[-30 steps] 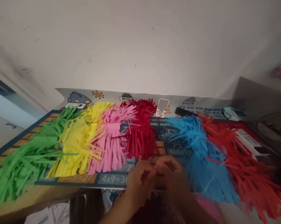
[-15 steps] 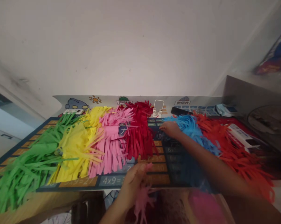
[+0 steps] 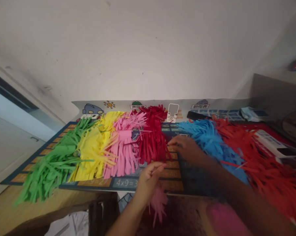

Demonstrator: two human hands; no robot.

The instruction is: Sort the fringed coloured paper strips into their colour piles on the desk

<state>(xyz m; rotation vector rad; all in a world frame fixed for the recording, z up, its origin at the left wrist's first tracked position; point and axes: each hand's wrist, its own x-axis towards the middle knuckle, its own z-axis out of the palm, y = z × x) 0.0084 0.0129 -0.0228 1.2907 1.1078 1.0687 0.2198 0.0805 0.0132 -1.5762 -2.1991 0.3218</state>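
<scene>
Pink paper tassel [image 3: 159, 200] hangs from the left hand [image 3: 148, 179], grip pinched; right hand [image 3: 188, 150] poised beside crimson fringe [image 3: 152, 146], its grip unclear.

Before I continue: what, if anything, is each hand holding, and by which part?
Left hand: hanging pink tassel, by its upper end. Right hand: can't tell.

It looked like a home, where a desk mat [image 3: 187, 181] printed with cartoons [image 3: 91, 108] and sums [image 3: 125, 182] such as 4x9 had a marked wall [image 3: 148, 46] behind it and 1 pale door [image 3: 12, 150] with a handle [image 3: 34, 139] to its left.
</scene>
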